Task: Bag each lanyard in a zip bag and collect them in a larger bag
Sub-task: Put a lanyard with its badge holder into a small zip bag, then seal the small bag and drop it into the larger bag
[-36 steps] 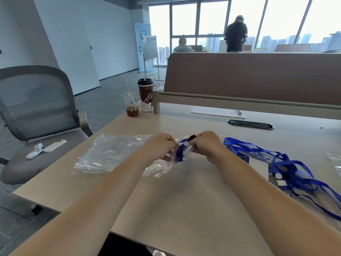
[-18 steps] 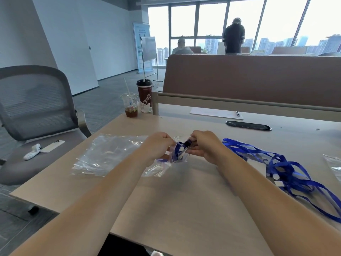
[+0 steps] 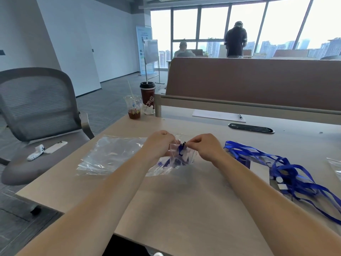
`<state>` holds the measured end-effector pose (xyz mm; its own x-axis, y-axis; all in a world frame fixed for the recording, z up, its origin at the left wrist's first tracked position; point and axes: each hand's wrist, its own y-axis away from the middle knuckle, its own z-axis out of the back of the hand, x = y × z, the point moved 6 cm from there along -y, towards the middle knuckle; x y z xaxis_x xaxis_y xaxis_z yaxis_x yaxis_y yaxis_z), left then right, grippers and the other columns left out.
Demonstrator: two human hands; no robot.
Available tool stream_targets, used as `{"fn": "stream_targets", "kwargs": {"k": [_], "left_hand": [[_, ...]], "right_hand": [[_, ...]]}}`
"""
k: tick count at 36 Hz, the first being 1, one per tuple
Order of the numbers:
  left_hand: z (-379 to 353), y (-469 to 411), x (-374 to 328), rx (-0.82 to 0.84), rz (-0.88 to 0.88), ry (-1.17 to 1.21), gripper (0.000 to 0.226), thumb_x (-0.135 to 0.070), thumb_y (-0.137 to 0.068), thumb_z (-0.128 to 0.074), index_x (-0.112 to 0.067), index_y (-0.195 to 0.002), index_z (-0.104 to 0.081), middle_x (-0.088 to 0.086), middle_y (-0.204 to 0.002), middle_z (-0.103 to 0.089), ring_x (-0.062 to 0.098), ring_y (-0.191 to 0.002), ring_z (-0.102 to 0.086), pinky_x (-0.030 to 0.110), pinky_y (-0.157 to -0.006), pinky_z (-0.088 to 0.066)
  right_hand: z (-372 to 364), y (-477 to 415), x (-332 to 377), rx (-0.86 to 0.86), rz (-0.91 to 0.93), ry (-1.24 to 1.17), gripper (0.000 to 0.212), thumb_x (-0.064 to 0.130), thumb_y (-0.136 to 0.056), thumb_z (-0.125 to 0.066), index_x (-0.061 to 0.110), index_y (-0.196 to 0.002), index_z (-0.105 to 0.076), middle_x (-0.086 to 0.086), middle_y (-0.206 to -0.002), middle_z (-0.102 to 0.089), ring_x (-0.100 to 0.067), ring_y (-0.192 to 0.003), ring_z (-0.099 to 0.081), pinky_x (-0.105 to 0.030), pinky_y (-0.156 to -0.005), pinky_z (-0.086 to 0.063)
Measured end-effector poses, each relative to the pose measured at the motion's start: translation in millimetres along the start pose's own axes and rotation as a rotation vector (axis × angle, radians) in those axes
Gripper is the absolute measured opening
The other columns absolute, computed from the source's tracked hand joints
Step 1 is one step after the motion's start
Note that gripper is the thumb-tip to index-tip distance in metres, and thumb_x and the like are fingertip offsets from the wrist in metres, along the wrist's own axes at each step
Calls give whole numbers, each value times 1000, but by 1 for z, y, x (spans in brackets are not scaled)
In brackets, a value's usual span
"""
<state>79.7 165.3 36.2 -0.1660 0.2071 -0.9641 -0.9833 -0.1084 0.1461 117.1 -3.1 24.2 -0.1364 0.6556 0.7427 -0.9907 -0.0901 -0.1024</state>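
Observation:
A small clear zip bag hangs between my hands above the table, with a bunched blue lanyard inside it. My left hand pinches the bag's mouth on the left. My right hand pinches the mouth on the right, near the lanyard's black clip. A larger clear bag lies flat on the table to the left. A pile of loose blue lanyards lies on the table to the right.
A plastic cup and a dark paper cup stand at the table's far left corner. A grey office chair holds a phone. A brown divider runs along the back. More clear bags lie at the right edge.
The lanyard has gone deeper into the small bag. Both hands have shifted to the bag's mouth, and the bag has moved slightly up and away from me.

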Motion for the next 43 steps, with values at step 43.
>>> {"fn": "stream_targets", "kwargs": {"k": [43], "left_hand": [[17,111,-100,-145,-509,-636,17,-17,-92,-66,-17,-79,-55,3,-85,-73,18,-70,-71,41,-74,-60]], "right_hand": [[137,80,63,-369,159,10,12,21,-89,-69,24,-77,-68,3,-86,-67,-19,-75,-62,-35,-69,-53]]}}
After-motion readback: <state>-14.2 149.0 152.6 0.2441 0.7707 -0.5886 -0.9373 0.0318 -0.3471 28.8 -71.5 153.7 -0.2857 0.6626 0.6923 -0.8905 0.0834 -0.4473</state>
